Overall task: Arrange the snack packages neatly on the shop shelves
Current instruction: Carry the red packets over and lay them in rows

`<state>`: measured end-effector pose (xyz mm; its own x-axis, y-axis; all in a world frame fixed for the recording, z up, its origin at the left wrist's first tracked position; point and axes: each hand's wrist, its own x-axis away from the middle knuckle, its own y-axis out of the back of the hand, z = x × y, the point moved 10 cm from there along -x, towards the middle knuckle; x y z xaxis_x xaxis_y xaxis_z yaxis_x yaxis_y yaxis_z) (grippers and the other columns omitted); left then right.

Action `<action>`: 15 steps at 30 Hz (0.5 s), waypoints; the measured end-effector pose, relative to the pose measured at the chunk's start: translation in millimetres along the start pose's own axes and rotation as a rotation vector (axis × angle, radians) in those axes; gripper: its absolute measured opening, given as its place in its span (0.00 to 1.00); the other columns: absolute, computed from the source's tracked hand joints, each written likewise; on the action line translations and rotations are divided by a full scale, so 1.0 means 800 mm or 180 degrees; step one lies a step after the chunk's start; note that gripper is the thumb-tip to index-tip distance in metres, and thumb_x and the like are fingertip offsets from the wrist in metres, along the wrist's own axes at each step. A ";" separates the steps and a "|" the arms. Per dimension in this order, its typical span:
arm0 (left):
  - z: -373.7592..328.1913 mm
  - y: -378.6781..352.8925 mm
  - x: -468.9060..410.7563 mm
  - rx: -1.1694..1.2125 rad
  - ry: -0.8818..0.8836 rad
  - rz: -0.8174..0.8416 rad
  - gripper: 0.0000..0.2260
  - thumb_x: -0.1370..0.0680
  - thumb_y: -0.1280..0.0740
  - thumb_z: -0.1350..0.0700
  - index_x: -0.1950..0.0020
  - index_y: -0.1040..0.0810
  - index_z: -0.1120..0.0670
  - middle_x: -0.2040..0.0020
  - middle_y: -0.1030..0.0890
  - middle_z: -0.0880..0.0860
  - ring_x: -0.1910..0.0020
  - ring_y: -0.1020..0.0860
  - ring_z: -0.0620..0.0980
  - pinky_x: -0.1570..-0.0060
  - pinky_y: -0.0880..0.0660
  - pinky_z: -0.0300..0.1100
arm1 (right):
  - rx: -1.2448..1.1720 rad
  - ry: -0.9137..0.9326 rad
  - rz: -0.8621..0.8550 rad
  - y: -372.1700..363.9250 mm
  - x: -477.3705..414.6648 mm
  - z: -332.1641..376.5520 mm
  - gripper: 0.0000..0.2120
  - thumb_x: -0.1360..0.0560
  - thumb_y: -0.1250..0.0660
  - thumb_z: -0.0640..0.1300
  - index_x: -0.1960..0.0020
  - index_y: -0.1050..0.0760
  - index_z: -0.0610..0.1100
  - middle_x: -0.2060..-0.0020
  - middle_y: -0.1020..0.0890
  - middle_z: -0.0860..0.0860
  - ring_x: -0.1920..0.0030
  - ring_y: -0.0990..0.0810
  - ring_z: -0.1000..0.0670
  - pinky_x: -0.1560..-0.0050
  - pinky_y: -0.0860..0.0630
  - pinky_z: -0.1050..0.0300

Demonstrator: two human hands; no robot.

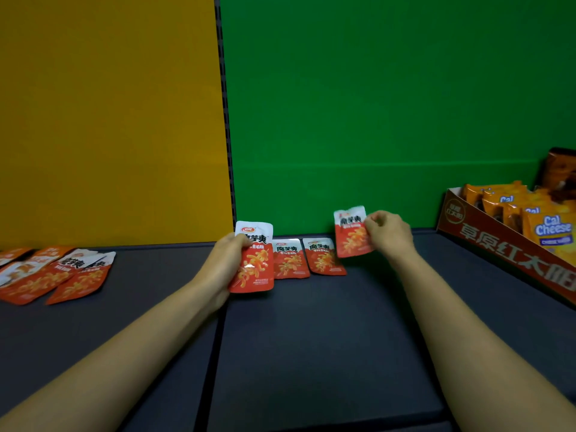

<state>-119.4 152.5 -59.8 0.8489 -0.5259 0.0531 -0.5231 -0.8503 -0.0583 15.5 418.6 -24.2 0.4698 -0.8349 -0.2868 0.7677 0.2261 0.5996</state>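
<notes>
The left hand [226,260] grips one red packet [254,266], the right hand [389,233] pinches a second packet [352,235] in its fingers [373,225] above the row [290,260] on the shelf [311,338], where a slack pinch could drop it crooked.

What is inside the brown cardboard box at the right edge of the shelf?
Orange Cal Cheese packets stand packed in rows in the cardboard box. Its front wall hides their lower parts and the box floor.
</notes>
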 end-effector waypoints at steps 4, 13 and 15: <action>0.001 -0.003 0.004 -0.0193 0.0071 0.0157 0.05 0.22 0.41 0.57 0.58 0.29 0.55 0.71 0.22 0.51 0.80 0.22 0.44 0.80 0.28 0.33 | 0.0324 -0.0418 0.0178 -0.004 -0.008 -0.042 0.11 0.23 0.39 0.48 0.46 0.20 0.48 0.43 0.20 0.43 0.41 0.24 0.41 0.45 0.29 0.53; 0.008 -0.022 0.009 -0.0755 0.0094 0.0600 0.02 0.26 0.31 0.60 0.59 0.22 0.57 0.68 0.15 0.53 0.72 0.19 0.45 0.73 0.22 0.35 | 0.0516 -0.0241 0.0306 -0.026 -0.011 -0.052 0.10 0.24 0.37 0.49 0.48 0.21 0.46 0.44 0.20 0.42 0.42 0.24 0.41 0.47 0.29 0.53; 0.012 -0.027 0.013 -0.0860 0.0180 0.0764 0.04 0.28 0.28 0.61 0.60 0.22 0.59 0.68 0.15 0.54 0.72 0.19 0.44 0.73 0.22 0.33 | 0.0484 -0.0204 0.0238 -0.024 -0.012 -0.051 0.17 0.24 0.37 0.51 0.40 0.25 0.43 0.41 0.22 0.42 0.39 0.26 0.40 0.43 0.30 0.52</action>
<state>-98.6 165.3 -67.5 0.6980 -0.7051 0.1255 -0.7145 -0.6736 0.1892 14.2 442.5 -63.4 0.4908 -0.8499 -0.1920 0.6547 0.2144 0.7249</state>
